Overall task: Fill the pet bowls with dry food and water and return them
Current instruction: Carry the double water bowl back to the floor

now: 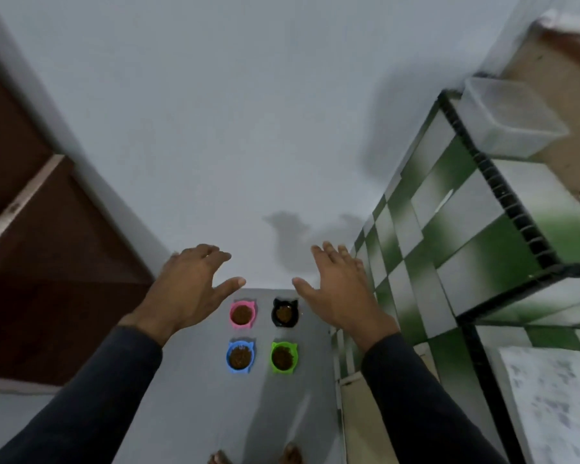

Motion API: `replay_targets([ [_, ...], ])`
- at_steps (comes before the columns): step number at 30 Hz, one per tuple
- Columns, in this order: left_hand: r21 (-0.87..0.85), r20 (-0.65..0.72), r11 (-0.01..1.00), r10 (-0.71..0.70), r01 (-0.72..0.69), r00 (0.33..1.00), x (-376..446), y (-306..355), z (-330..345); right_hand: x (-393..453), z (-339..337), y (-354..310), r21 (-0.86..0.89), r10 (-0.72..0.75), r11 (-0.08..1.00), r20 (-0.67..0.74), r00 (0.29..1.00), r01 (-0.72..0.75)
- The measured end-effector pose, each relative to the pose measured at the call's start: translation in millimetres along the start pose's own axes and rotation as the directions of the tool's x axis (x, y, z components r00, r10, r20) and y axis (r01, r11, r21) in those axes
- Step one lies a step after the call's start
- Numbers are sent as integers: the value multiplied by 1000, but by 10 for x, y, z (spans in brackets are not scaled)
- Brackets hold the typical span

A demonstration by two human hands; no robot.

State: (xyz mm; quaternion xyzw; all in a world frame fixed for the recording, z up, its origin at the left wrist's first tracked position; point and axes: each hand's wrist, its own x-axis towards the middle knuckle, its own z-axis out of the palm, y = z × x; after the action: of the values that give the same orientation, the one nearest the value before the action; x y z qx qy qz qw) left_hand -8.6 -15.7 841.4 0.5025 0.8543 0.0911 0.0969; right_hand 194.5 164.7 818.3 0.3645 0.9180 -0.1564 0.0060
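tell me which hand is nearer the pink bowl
Left. In this view the left hand hovers just up and left of the pink bowl, thumb nearly over it. The right hand is farther right, beyond the black bowl.

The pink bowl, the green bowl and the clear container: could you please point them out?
pink bowl (242,314), head view, on its food.
green bowl (284,357), head view, on its food.
clear container (513,123), head view, on its side wall.

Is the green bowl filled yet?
Filled: the green bowl on the floor holds brown dry food across its middle.
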Motion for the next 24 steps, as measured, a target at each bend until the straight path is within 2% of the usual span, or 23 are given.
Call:
replay_targets([
  [6, 2, -72, 999, 51, -51, 996, 61, 260, -296, -107, -421, 74, 7, 4, 1000, -32, 999, -4],
  [14, -11, -112, 988, 151, -154, 982, 264, 596, -456, -295, -818, 154, 8, 63, 998, -150, 987, -62],
  [18, -9, -120, 973, 228, -231, 966, 348, 711, -526, -469, -948, 166, -9, 117, 993, -175, 978, -120],
  [24, -14, -64, 909, 415, -417, 907, 403, 903, -577, -900, -1019, 146, 29, 287, 957, -253, 924, -289],
])
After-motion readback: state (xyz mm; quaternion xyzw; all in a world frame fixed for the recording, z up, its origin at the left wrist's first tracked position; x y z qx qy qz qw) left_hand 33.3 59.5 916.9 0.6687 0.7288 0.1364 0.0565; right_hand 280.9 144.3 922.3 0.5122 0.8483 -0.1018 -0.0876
